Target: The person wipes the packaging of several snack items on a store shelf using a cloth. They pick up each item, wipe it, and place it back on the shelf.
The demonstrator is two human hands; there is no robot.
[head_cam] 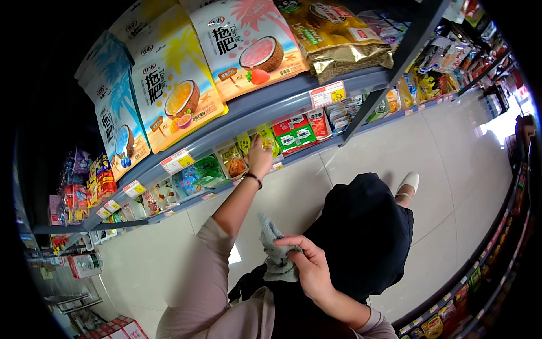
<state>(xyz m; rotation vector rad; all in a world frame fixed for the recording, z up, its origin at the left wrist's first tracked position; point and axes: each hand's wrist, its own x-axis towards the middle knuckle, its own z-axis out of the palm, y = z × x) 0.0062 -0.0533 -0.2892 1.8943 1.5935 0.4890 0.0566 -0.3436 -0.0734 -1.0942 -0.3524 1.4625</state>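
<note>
My left hand (259,159) reaches into the bottom shelf and touches yellow snack packets (268,139). Its fingertips are partly lost among them, so a grip cannot be made out. Just right of the packets lie red and green packs (298,137); to the left stands a box of brown-and-orange packets (232,160). In front of my body, my right hand (315,269) pinches a crumpled grey cloth (277,250) between thumb and fingers.
Large drink pouches (178,84) and a gold bag (338,38) overhang the upper shelf edge (271,99), above my left hand. A dark shelf upright (396,70) stands to the right. Another stocked shelf (470,277) curves along the right side. Red-and-white cartons (120,328) sit on the floor.
</note>
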